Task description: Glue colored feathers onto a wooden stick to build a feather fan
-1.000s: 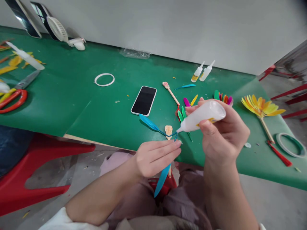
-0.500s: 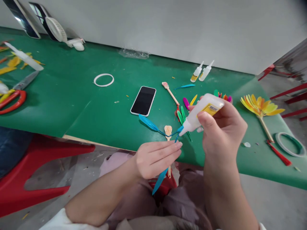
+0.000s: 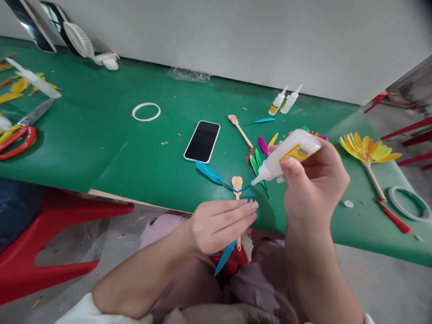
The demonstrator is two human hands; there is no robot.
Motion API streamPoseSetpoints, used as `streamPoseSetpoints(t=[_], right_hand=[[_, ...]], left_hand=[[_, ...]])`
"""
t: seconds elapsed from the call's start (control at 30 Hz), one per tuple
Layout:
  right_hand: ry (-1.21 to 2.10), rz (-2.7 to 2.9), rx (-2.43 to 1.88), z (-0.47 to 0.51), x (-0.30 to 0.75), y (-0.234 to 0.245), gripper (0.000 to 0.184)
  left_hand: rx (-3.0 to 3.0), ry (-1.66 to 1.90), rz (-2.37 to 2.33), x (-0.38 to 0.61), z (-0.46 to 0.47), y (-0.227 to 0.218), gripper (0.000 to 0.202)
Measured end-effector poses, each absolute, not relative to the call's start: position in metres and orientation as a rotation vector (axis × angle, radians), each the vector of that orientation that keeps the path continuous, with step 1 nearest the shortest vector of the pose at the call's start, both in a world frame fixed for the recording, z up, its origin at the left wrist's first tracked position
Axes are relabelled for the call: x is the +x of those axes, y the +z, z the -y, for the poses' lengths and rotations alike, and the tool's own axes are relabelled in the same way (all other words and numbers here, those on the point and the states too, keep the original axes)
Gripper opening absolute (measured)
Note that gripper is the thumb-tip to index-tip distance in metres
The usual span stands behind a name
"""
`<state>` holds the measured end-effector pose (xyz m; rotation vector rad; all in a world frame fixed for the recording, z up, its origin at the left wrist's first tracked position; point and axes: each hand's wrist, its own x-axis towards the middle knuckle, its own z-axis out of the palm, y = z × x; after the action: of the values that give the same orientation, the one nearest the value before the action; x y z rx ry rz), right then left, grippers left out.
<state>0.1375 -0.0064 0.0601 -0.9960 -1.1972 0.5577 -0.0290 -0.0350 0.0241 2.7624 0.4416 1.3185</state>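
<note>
My right hand (image 3: pixel 308 180) is closed round a white glue bottle (image 3: pixel 290 153) with a yellow label, tilted so its nozzle points down and left. The tip meets a blue strand near the stick. My left hand (image 3: pixel 224 225) is closed on a small wooden stick (image 3: pixel 237 184) with a rounded, patterned head; its fingers cover the middle. A blue feather (image 3: pixel 209 173) reaches up and left from the stick head, and another blue feather (image 3: pixel 225 258) hangs below my palm. The fingertips of my left hand are partly hidden.
A phone (image 3: pixel 201 142) lies on the green table (image 3: pixel 155 148). Beyond are a second wooden stick (image 3: pixel 240 131), two small bottles (image 3: pixel 278 102) and green feathers (image 3: pixel 254 164). Right: a yellow feather fan (image 3: pixel 369 150) and a tape roll (image 3: pixel 409 203). Left: scissors (image 3: pixel 25 135).
The glue bottle has shifted slightly up and right, and its nozzle tip has drawn back a little from the stick. My left hand has barely moved.
</note>
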Motion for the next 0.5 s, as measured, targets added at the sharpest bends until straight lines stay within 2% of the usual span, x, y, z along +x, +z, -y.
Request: streamPoseSetpoints(t=[0.5], right_hand=[[0.568,1.141,-0.866,0.0079,0.1343,0.0663,0.027]], left_hand=[[2.727,1.295,-0.488,-0.034,0.0355,0.022,0.027]])
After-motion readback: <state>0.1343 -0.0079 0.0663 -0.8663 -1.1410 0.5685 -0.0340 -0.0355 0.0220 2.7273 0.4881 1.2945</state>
